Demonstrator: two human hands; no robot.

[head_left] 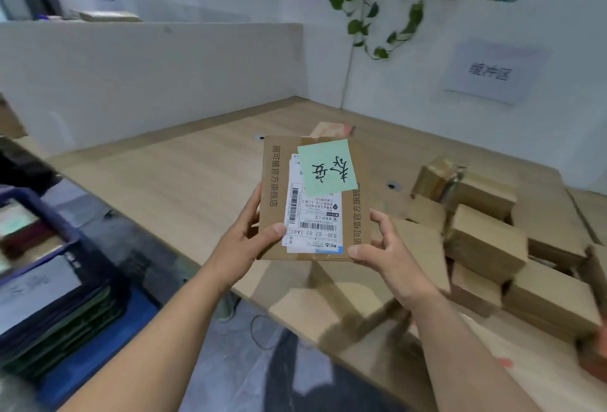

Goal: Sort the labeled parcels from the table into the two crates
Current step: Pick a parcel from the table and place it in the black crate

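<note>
I hold a flat brown cardboard parcel (354,214) up over the wooden table (184,181). A white shipping label and a green sticky note (325,167) with handwriting are stuck on its top face. My left hand (246,241) grips the parcel's lower left edge, thumb on the label. My right hand (387,250) pinches the lower right corner with thumb on top. A dark blue crate (98,264) stands at the left, below the table edge, with parcels inside. Several more brown parcels (486,241) are piled on the table at the right.
White partition walls (147,76) close the table at the back and right, with a paper sign (489,71) on the right wall. A plant (381,1) hangs over the far corner. The floor (243,372) shows below the table's near edge.
</note>
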